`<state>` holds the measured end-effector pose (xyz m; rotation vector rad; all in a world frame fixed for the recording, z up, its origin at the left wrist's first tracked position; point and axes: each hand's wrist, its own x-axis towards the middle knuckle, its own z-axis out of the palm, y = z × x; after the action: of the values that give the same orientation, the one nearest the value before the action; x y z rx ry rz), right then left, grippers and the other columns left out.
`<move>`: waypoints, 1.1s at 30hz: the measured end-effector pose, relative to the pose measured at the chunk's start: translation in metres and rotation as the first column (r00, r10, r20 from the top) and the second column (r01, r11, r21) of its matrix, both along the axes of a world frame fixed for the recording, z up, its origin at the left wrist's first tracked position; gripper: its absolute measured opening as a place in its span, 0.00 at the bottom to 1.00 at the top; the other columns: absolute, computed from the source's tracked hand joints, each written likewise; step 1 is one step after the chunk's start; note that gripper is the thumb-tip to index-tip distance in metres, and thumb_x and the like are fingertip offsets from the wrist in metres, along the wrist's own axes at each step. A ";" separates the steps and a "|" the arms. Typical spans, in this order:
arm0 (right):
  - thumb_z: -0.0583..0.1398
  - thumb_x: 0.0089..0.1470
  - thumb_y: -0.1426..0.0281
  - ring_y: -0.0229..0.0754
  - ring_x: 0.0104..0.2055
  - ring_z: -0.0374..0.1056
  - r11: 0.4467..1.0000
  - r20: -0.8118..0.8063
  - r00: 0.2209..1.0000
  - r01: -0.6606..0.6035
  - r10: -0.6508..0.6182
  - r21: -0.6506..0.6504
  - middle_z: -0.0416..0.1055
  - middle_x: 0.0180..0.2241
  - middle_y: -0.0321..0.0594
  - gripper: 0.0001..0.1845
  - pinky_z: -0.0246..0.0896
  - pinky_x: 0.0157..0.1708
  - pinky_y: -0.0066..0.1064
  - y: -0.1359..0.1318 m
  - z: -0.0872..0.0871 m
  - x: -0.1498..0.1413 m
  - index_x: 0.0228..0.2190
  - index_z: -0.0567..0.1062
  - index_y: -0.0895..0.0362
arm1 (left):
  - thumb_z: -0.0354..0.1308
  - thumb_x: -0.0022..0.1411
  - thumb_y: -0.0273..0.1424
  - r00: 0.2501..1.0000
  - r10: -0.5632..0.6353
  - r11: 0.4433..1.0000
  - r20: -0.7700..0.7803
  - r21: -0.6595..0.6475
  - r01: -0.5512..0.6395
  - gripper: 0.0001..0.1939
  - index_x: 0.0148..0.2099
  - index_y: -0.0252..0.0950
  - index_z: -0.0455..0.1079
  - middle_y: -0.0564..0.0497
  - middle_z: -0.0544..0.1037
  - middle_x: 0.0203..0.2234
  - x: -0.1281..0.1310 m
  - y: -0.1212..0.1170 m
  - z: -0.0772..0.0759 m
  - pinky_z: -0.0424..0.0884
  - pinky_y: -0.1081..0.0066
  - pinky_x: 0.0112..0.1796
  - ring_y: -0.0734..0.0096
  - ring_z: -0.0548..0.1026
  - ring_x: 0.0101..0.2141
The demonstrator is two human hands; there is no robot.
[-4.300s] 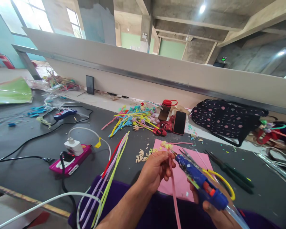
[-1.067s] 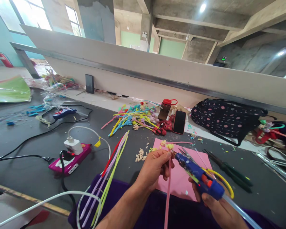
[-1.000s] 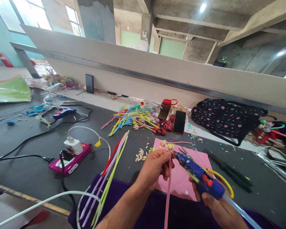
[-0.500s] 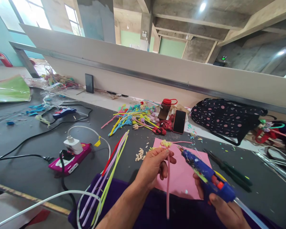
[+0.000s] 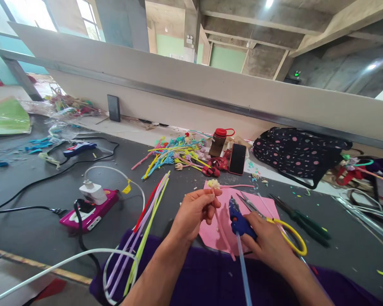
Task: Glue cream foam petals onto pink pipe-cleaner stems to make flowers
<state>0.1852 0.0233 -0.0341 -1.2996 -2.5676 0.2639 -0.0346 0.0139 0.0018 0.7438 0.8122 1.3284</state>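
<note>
Nearest us, above a purple cloth [image 5: 198, 278], a clear glue stick [image 5: 243, 268] juts from the back of the blue glue gun [image 5: 237, 217]. The fingers of our right hand [image 5: 268, 238] wrap around its body, partly hidden; we judge the shell light and rigid, best gripped there, well behind the nozzle [image 5: 232, 199], which may be hot. To its left, over a pink sheet [image 5: 207, 236], hangs the pink stem [image 5: 222, 233]. The thumb and fingers of our left hand [image 5: 198, 208] clamp it just below its cream flower head [image 5: 213, 183]. It looks feather-light, soft and bendable, so we favour that spot: the head seems fragile and could crush or pull loose.

Under the sheet lies the dark worktop [image 5: 351, 255], bearing yellow-handled scissors [image 5: 298, 238] and green-handled pliers [image 5: 306, 225] to our right. Farther off we see a heap of coloured stems [image 5: 175, 153], a red-capped bottle [image 5: 217, 144], a phone [image 5: 237, 159] and a patterned bag [image 5: 300, 153]. Behind them a pale panel [image 5: 178, 87] crosses the view; beyond it are windows [image 5: 89, 19] and bare concrete beams [image 5: 258, 23].
</note>
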 end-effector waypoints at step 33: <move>0.52 0.57 0.65 0.39 0.30 0.69 0.992 -0.182 0.975 -0.129 0.126 -0.006 0.71 0.35 0.41 0.11 0.65 0.29 0.28 0.008 0.002 0.006 0.41 0.70 0.51 | 0.52 0.49 0.30 0.916 -0.311 0.939 0.253 -0.069 0.338 0.09 0.26 0.30 0.70 0.54 0.70 0.12 0.031 -0.018 -0.003 0.46 0.79 0.08 0.83 0.57 0.06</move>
<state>0.1911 0.0310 -0.0326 -1.0644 -2.5005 0.4107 -0.0040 -0.0038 -0.0016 0.5874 0.5366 1.0381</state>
